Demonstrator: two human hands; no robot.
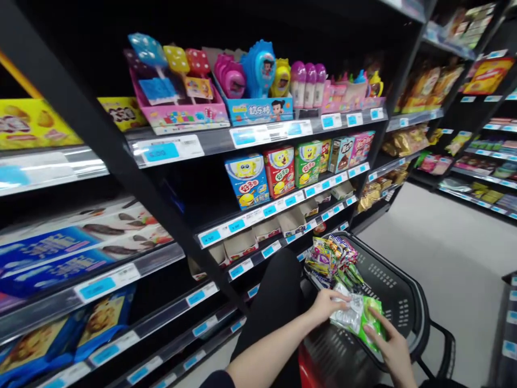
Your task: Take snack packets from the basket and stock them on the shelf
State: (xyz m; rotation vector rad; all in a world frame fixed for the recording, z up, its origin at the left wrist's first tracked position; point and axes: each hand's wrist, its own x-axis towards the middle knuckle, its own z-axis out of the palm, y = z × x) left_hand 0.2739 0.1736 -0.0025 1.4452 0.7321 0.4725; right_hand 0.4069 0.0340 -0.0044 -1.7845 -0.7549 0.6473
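My left hand (328, 304) reaches over a dark shopping basket (418, 310), its fingers closed on a shiny silver snack packet (352, 313). Beside it, my right hand (391, 345) grips a bright green snack packet (374, 319) between thumb and fingers. The green and silver surfaces overlap; I cannot tell whether they belong to one packet or two. Several small colourful snack packets (329, 253) lie heaped at the far left end of the basket, just beyond my left hand.
To the left and ahead stands a black shelf rack with boxed snacks (280, 171), lollipops (177, 59) and open cartons (266, 229). My dark-clothed knee (278, 291) sits between rack and basket. Grey floor (456, 242) extends to the right, and a basket handle (446, 345) sticks out.
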